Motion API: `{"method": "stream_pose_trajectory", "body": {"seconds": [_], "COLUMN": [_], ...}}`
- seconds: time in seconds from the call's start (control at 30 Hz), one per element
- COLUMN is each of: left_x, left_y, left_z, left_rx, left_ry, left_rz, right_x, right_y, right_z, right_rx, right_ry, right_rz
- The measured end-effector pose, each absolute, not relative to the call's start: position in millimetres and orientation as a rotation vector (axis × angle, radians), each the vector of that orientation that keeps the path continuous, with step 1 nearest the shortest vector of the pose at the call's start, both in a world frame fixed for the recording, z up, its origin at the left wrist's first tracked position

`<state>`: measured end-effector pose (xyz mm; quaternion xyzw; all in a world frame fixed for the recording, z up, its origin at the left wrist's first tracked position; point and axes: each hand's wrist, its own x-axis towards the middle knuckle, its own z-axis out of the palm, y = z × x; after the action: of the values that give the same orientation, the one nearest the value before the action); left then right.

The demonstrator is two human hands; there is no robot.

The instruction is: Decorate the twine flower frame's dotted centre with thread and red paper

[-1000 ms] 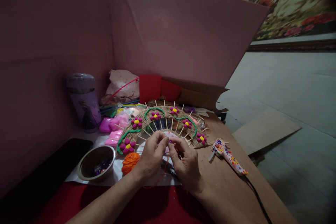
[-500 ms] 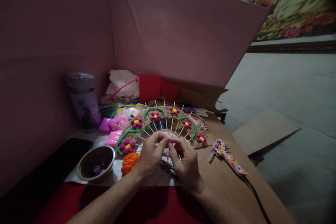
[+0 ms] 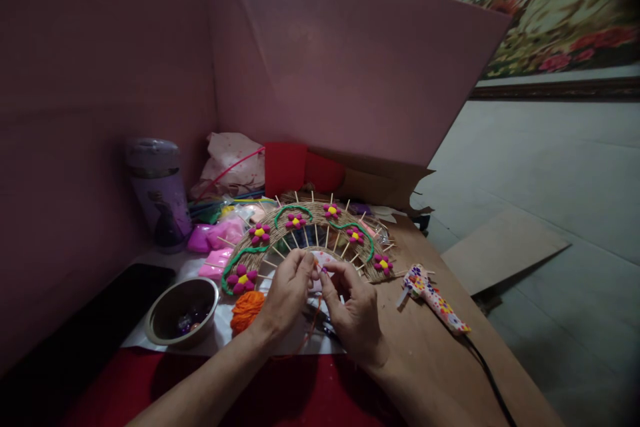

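My right hand [image 3: 353, 310] pinches a small purple bead [image 3: 325, 270] between thumb and forefinger. Close beside it, my left hand [image 3: 290, 293] is closed on orange yarn, its fingertips almost meeting the bead. A loose strand of the yarn [image 3: 315, 320] hangs down between the hands. An orange yarn ball [image 3: 247, 311] lies left of my left wrist. Behind both hands stands a twine-woven arch [image 3: 320, 213] with sticks poking out, magenta flowers and green vines. A bowl [image 3: 213, 313] at the left holds several shiny beads [image 3: 189, 321]. Dark-handled scissors, partly hidden, lie under my hands.
A floral glue gun [image 3: 435, 297] with a black cord rests on brown cardboard [image 3: 425, 373] at the right. A purple tumbler [image 3: 159, 197] stands back left, near pink packets [image 3: 220, 233]. Pink panels [image 3: 320, 60] rise behind. A dark flat object [image 3: 115, 300] lies left of the bowl.
My left fingertips have drawn slightly left, away from the right ones, so a small gap shows between them. The bead and the orange yarn show more clearly. Other things stay in place.
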<state>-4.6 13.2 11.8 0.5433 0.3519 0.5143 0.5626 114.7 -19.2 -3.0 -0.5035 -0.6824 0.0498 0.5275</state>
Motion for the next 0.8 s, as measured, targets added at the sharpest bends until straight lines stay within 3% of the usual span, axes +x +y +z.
{"method": "stream_pose_trajectory", "body": {"seconds": [0.8], "left_x": [-8.1], "left_y": [20.6], "left_z": [17.7], "left_rx": [1.016], "left_ry": [0.907], "left_rz": [1.333], "right_x": [117.3], "right_y": [-14.5], "right_z": [-2.4], "right_rx": [-1.312], "right_ry": [-1.548], "right_rz": [0.059]}}
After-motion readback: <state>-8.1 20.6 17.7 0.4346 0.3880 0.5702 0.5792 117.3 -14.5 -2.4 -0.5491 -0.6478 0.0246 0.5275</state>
